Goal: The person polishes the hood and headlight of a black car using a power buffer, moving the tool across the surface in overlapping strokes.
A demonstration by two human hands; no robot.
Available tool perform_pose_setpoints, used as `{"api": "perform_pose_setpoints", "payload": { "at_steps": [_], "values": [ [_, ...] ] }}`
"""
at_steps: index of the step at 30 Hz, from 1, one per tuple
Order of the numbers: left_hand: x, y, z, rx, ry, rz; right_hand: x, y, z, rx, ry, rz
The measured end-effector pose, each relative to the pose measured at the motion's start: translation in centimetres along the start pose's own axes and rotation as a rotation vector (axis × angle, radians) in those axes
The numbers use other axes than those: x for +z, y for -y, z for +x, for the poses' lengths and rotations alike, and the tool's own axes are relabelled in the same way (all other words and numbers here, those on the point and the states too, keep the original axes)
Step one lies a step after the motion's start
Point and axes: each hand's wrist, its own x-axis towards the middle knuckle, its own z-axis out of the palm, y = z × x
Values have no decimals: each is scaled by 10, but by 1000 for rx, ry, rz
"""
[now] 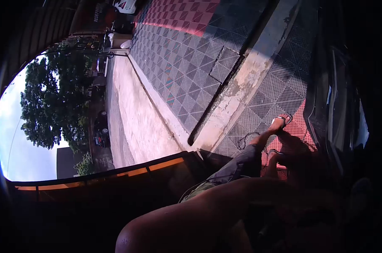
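Observation:
The view is turned on its side, with the sky at the left. A bare bent arm [191, 219], which looks like my left, crosses the lower part of the picture from the elbow at the bottom. Its far end runs into deep shadow at the lower right, where my left hand and anything in it are hidden. My right hand does not show. Beside the arm are legs in dark shorts [237, 166], with a sandalled foot [280, 122] on red floor tiles [302, 126]. A thin dark cord [246, 141] lies near the foot.
A dark, glossy body panel [332, 105] stands along the right. Grey grid tiles [174, 63] cover the floor beyond a worn concrete kerb [245, 80]. A dark barrier with orange strips [136, 172] crosses the lower left. Outside are a pale driveway [136, 105], a parked car [101, 130] and trees [51, 101].

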Motion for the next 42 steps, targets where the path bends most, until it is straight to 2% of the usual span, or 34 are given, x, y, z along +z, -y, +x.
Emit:
{"api": "perform_pose_setpoints", "payload": {
  "at_steps": [5,8,10,11,13,14,16,18,20,21,23,24,25,26,27,28,31,32,34,36,37,39,40,42],
  "values": [
    [-49,32,-21,-16,51,-216,40,-14,-2,29,-39,-145],
    [-88,48,-30,-39,76,-375,47,-24,1,121,-65,-158],
    [-106,66,-25,-17,103,-452,56,-8,-2,-165,-109,-56],
    [-92,43,-25,-156,57,-261,55,-23,0,-171,-150,-39],
    [-63,28,-15,-239,81,-141,59,-72,8,-325,-204,331],
    [-53,26,-11,-288,85,-34,58,-83,9,-330,-221,348],
    [-37,25,5,-323,126,114,49,-99,9,-311,-124,633],
    [-20,20,14,-323,135,440,55,-98,12,-363,-91,736],
    [-39,32,15,-388,112,394,64,-108,21,-426,-239,706],
    [-49,26,11,-395,106,274,70,-99,22,-440,-248,721],
    [-70,4,-1,-445,60,94,87,-82,30,-326,-186,513],
    [-97,4,-6,-366,154,-48,101,-86,44,-432,-275,398],
    [-109,1,-6,-312,222,-43,109,-72,49,-447,-286,280],
    [-101,-14,-3,-299,321,-51,116,-52,52,-461,-222,340],
    [-103,-23,-5,-234,280,-9,117,-40,50,-395,-223,234],
    [-104,-29,-4,-261,338,-2,119,-35,50,-329,-220,128],
    [-91,-28,5,-327,376,98,126,-67,64,-410,-259,302],
    [-82,-24,8,-359,357,165,128,-83,72,-469,-281,467],
    [-74,-5,17,-435,272,264,116,-56,54,-567,-341,810],
    [-38,5,32,-440,305,464,98,-73,61,-641,-309,870],
    [-33,9,40,-435,306,469,91,-80,59,-614,-248,911],
    [-26,13,49,-485,344,719,84,-74,55,-585,-175,931],
    [-28,8,47,-482,347,726,88,-69,55,-593,-172,933],
    [-39,-4,36,-490,283,402,100,-61,57,-611,-295,792]
  ]
}}
